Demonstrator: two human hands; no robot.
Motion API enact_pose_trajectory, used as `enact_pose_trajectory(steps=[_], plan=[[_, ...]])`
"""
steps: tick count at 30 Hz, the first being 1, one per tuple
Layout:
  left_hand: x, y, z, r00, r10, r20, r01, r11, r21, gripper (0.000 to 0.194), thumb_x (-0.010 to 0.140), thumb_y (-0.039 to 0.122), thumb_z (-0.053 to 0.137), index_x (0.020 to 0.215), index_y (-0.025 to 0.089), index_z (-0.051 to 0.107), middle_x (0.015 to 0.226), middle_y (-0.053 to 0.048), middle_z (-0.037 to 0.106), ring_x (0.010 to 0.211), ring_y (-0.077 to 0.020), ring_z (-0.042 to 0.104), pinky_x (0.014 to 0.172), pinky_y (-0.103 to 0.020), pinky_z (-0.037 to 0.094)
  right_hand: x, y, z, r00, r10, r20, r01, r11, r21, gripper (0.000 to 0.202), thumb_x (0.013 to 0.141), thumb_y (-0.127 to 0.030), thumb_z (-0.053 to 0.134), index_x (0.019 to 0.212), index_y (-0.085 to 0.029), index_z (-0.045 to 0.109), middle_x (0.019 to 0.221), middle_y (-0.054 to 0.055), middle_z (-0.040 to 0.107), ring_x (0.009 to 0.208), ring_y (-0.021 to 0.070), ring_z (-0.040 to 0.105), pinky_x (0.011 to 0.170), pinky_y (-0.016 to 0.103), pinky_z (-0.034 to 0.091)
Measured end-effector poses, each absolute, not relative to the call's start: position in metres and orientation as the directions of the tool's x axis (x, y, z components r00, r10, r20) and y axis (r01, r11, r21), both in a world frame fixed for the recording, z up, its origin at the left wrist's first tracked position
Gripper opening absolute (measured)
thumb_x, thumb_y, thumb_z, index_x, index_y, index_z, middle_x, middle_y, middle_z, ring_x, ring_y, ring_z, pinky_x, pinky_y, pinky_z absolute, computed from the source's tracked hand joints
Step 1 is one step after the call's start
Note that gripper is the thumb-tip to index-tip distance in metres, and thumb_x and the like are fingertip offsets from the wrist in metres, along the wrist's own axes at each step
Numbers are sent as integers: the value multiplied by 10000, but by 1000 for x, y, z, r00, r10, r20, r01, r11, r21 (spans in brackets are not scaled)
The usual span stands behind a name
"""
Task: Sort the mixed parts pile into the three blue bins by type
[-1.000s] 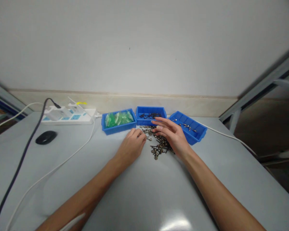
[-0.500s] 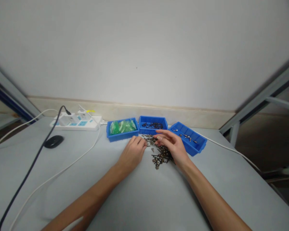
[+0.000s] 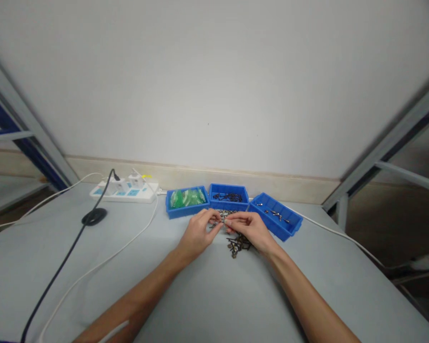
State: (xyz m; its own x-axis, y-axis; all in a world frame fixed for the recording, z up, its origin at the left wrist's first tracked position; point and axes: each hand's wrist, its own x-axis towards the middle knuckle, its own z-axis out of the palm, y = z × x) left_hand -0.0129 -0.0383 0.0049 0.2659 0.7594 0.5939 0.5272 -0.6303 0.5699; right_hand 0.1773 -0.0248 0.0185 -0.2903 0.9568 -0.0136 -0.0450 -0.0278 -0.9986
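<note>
My left hand [image 3: 197, 234] and my right hand [image 3: 253, 231] meet fingertip to fingertip above the grey table. Both are closed in a pinch on a small metal screw [image 3: 222, 218], mostly covered by the fingers. Under and in front of my right hand lies a pile of dark screws [image 3: 238, 246], partly hidden by it. More loose screws [image 3: 229, 212] are scattered just behind the fingertips. The middle blue bin [image 3: 229, 206] holds dark screws; a few shiny metal pieces lie in the right blue bin [image 3: 289, 235].
The left blue bin [image 3: 188, 213] contains green-and-clear plastic bags [image 3: 188, 197]. Farther left are a white power strip [image 3: 143, 195] with plugs and a black mouse [image 3: 95, 217]. Cables run across the table's left side. A wall [image 3: 214, 95] rises behind, with metal frames at both sides.
My hands have come together, and the fingertips now meet over a small screw. The left hand has lifted off the table. The whole view has shifted slightly.
</note>
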Motion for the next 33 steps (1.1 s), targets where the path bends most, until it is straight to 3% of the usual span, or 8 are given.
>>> enact_pose_trajectory(steps=[5, 9, 11, 16, 22, 26, 30, 33], plan=[[-21, -36, 4, 349, 783, 514, 602, -608, 518, 199, 884, 222, 690, 1062, 202, 606, 1003, -40, 673, 943, -207, 617, 855, -321, 511, 176, -22, 23, -264, 964, 9, -72, -10, -997, 363, 633, -430, 868, 845, -151, 772, 716, 71, 761, 657, 183, 701, 717, 322, 555], [-29, -34, 2, 473, 815, 335, 731, -575, 366, 166, 919, 228, 627, 1080, 187, 636, 1077, -81, 670, 1018, -253, 603, 928, -389, 499, 176, -13, 24, -77, 991, 113, -111, 104, -988, 447, 642, -384, 859, 1037, -197, 764, 1053, 104, 774, 992, 265, 725, 953, 409, 527], [-30, -33, 1, 494, 826, 271, 758, -562, 331, 144, 930, 193, 590, 1059, 174, 651, 1053, -89, 664, 1014, -247, 615, 928, -374, 501, 175, -9, 24, -37, 990, 139, -123, 133, -983, 521, 642, -368, 848, 1126, -214, 735, 1193, 113, 731, 1078, 282, 701, 992, 429, 509], [-27, -32, -1, 480, 834, 274, 772, -549, 320, 141, 935, 132, 525, 1000, 163, 647, 975, -79, 654, 960, -217, 635, 887, -330, 509, 176, -12, 19, -36, 994, 106, -113, 101, -989, 501, 691, -407, 802, 1135, -196, 706, 1154, 125, 742, 944, 255, 734, 843, 388, 567], [-27, -36, 0, 486, 819, 305, 770, -567, 293, 208, 888, 80, 525, 1041, 173, 632, 951, -73, 638, 952, -227, 628, 868, -341, 513, 180, -18, 20, -69, 994, 89, -96, 82, -992, 432, 712, -433, 799, 1052, -179, 713, 1091, 120, 759, 860, 220, 728, 776, 343, 562], [-27, -34, -2, 468, 794, 387, 703, -600, 382, 229, 882, 82, 526, 1051, 167, 655, 952, -77, 651, 877, -205, 645, 823, -324, 531, 181, -18, 21, -56, 995, 86, -90, 81, -993, 432, 701, -452, 806, 1018, -171, 722, 1013, 117, 773, 815, 212, 723, 741, 329, 553], [-24, -31, -1, 358, 785, 505, 554, -614, 562, 206, 884, 104, 538, 972, 157, 716, 901, -78, 685, 782, -175, 659, 763, -306, 560, 183, -18, 22, -46, 996, 81, -84, 77, -993, 400, 698, -448, 801, 982, -173, 737, 961, 108, 777, 787, 206, 718, 727, 326, 548], [-19, -31, 2, 232, 841, 489, 398, -541, 741, 151, 858, 146, 597, 899, 153, 742, 902, -76, 717, 786, -164, 696, 752, -287, 599, 185, -18, 22, -54, 996, 76, -76, 72, -995, 361, 698, -437, 793, 942, -175, 745, 919, 98, 776, 759, 198, 714, 713, 316, 549]])
